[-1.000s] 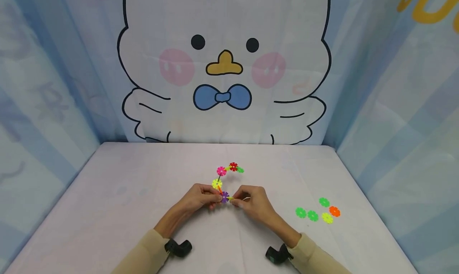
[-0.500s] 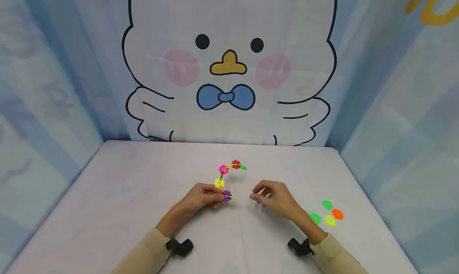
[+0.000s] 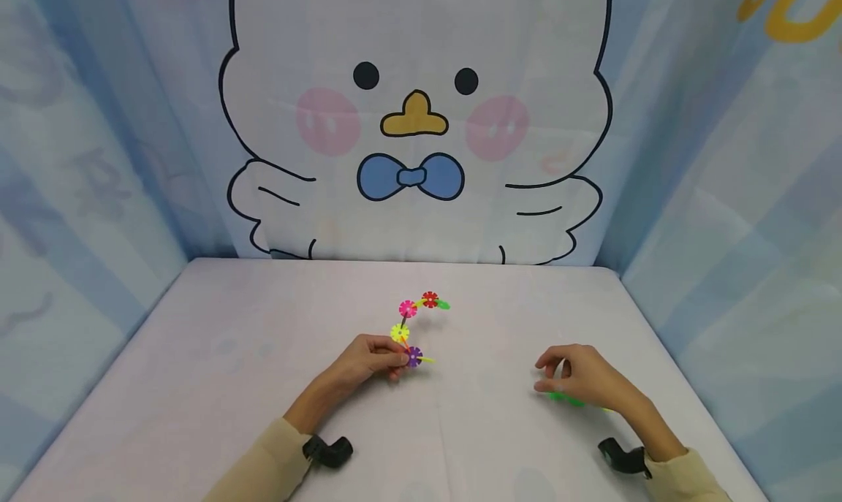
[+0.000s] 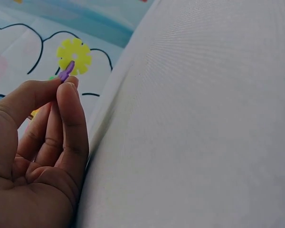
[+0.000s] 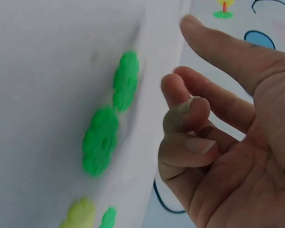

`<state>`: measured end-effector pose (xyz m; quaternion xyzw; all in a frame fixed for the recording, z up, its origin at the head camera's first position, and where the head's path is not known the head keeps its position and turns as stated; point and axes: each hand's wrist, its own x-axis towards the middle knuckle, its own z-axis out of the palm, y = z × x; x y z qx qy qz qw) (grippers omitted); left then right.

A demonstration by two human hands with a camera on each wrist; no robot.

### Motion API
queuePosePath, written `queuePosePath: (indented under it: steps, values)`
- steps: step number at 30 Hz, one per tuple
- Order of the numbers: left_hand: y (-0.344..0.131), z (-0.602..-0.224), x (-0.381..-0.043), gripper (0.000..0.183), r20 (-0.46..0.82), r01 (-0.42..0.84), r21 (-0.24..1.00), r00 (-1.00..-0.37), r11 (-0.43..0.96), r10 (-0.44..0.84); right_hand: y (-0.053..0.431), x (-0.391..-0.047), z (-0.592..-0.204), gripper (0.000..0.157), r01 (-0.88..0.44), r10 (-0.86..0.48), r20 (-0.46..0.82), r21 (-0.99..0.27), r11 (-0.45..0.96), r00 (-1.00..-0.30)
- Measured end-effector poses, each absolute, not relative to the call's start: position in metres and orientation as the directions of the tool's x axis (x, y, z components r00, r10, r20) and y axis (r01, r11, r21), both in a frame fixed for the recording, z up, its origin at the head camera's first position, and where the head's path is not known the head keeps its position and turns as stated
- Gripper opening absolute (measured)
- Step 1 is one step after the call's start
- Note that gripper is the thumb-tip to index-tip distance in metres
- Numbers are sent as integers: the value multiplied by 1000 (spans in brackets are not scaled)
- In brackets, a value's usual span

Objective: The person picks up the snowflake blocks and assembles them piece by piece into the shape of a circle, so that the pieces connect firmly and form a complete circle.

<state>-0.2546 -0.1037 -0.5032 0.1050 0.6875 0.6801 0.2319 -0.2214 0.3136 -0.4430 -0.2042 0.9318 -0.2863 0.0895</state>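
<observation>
Between thumb and fingers, my left hand (image 3: 365, 359) pinches a purple notched flower disc (image 3: 414, 356), one end of a curved chain of interlocking discs. A yellow disc (image 3: 427, 359) juts edge-on from its right side. Up the chain follow an orange edge-on piece, a yellow disc (image 3: 400, 332), a pink disc (image 3: 408, 309), a red disc (image 3: 430, 299) and a green disc (image 3: 444, 305). My right hand (image 3: 582, 374) is over the loose discs, its fingers loosely bent, thumb apart, holding nothing. Beside it in the right wrist view lie two green discs (image 5: 101, 141), not touched.
Farther down the right wrist view, another yellow disc (image 5: 80, 213) and a third green one (image 5: 108, 218) lie on the white tabletop (image 3: 263, 326). The right hand covers most of this loose group in the head view. A curtain with a cartoon print (image 3: 414, 224) stands behind the table.
My right hand has let go of the chain's yellow edge-on disc and moved right, over the loose discs. The left hand has stayed in place, pinching the purple disc.
</observation>
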Motion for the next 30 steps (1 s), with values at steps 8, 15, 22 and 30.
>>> queuePosePath:
  steps: [8, 15, 22, 30]
  values:
    - [-105, -500, -254, 24, -176, -170, 984, -868, 57, 465, 334, -214, -446, 33, -282, -386, -96, -525, 803, -918]
    - [-105, -500, -255, 23, -176, -172, 984, -864, 53, 471, 336, -214, -452, 29, -226, -340, -109, -555, 800, -934]
    - [-105, -500, -255, 24, -169, -170, 985, -868, 41, 467, 330, -215, -451, 28, -243, -338, -74, -556, 795, -938]
    - [-104, -501, -254, 23, -172, -178, 984, -867, 32, 468, 302, -223, -450, 22, -126, -383, -128, -810, 573, -915]
